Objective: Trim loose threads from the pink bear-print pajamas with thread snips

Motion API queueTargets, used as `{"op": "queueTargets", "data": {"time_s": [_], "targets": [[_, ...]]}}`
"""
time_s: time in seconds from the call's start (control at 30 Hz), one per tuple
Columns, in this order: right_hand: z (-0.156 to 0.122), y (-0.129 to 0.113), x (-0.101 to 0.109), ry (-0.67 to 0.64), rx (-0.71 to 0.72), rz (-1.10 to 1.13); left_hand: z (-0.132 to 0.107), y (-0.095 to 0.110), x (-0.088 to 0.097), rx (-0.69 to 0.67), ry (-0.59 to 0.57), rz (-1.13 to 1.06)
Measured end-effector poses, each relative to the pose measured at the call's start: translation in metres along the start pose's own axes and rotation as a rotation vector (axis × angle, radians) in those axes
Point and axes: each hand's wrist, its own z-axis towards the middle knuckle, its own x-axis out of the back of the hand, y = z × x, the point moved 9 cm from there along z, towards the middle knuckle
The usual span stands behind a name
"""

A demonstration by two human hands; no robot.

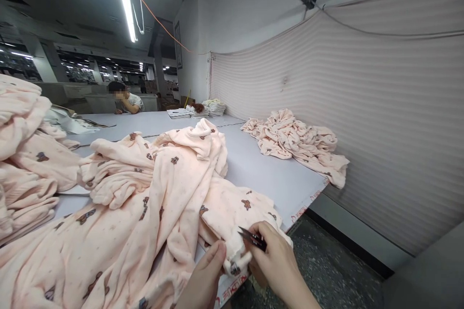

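A pale pink plush garment [181,188] with brown bear prints lies spread over the near part of the table. My left hand [207,273] is closed on its white-edged end [234,247], thumb on top, near the table's front edge. In my right hand [277,258] is a pair of black thread snips [253,239], points toward the left, just above the same end of the cloth. My right fingers are partly hidden, and I cannot tell whether they also touch the fabric.
More pink garments are heaped at the left [25,154], and another pile [297,137] lies by the striped cloth hanging [362,106]. Stacked papers or cloths [213,107] stand at the back. A person [126,101] sits at the table's far side.
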Motion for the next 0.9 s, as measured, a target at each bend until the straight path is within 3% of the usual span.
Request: {"op": "queueTargets", "data": {"time_s": [0.1, 0.23, 0.33, 0.43, 0.53, 0.63, 0.9], "targets": [[-0.013, -0.009, -0.001, -0.092, 0.077, 0.131, 0.0, 0.003, -0.015, 0.016, -0.14, -0.233], [-0.027, -0.019, 0.004, 0.006, 0.209, -0.029, -0.003, 0.01, -0.022, 0.002, -0.17, -0.271], [-0.023, -0.018, 0.009, 0.052, 0.182, -0.029, -0.006, 0.013, -0.022, 0.012, -0.185, -0.287], [-0.019, -0.016, 0.008, -0.036, 0.149, 0.096, -0.01, 0.013, -0.025, 0.042, -0.24, -0.32], [-0.022, -0.02, 0.008, -0.065, 0.196, 0.038, -0.011, 0.016, -0.026, 0.053, -0.28, -0.335], [-0.025, -0.019, 0.008, -0.043, 0.185, 0.015, -0.01, 0.018, -0.023, 0.053, -0.25, -0.32], [-0.014, -0.015, -0.006, -0.152, 0.042, 0.326, -0.014, 0.019, -0.017, 0.089, -0.185, -0.243]]}}
